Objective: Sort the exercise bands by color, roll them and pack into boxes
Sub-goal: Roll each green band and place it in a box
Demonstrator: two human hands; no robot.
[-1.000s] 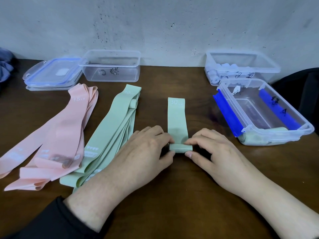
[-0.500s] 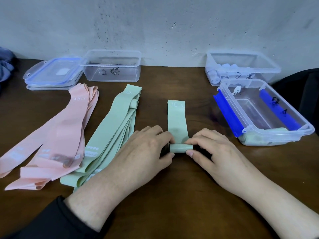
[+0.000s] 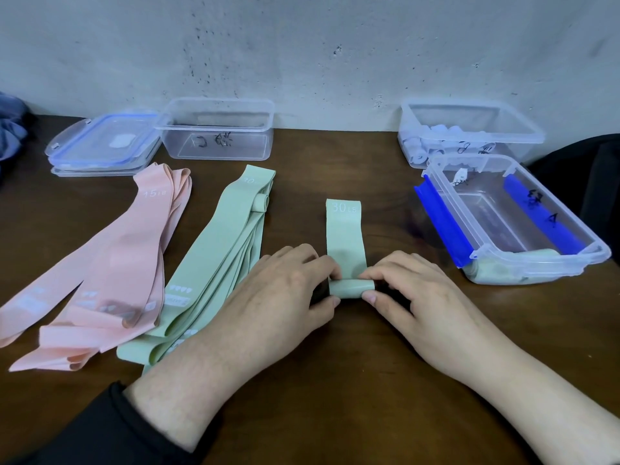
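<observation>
Dark brown wooden bench (image 3: 335, 414) against a stained pale wall (image 3: 302, 45). At centre, green band (image 3: 345, 243) marked "30 LB", lying flat and running away from the person, near end wound into a small roll (image 3: 350, 288). Left hand (image 3: 268, 297) on the roll's left end, right hand (image 3: 416, 297) on its right end, fingers of both curled over the top and thumbs tucked under the near side, so both clamped on the roll, close together with only its width between them. Dark sleeve (image 3: 84, 431) on the left forearm; right forearm bare. Left of the hands, a fanned pile of green bands (image 3: 214, 263), one small loose roll at its far end; further left, just beside it and overlapping at the near end, a pile of pink bands (image 3: 110, 273) marked "15 LB". Right of centre, clear box with blue clips (image 3: 436, 213), green rolls (image 3: 496, 270) packed at its near end. Behind it, touching, clear box by the wall (image 3: 530, 135) holding pale rolls (image 3: 419, 146). At far left, clear box with handwriting (image 3: 218, 132), contents none visible, and beside it stacked lids (image 3: 100, 146) with blue seals. Bluish cloth (image 3: 10, 132) at the left edge, dark object (image 3: 590, 182) at the right edge.
</observation>
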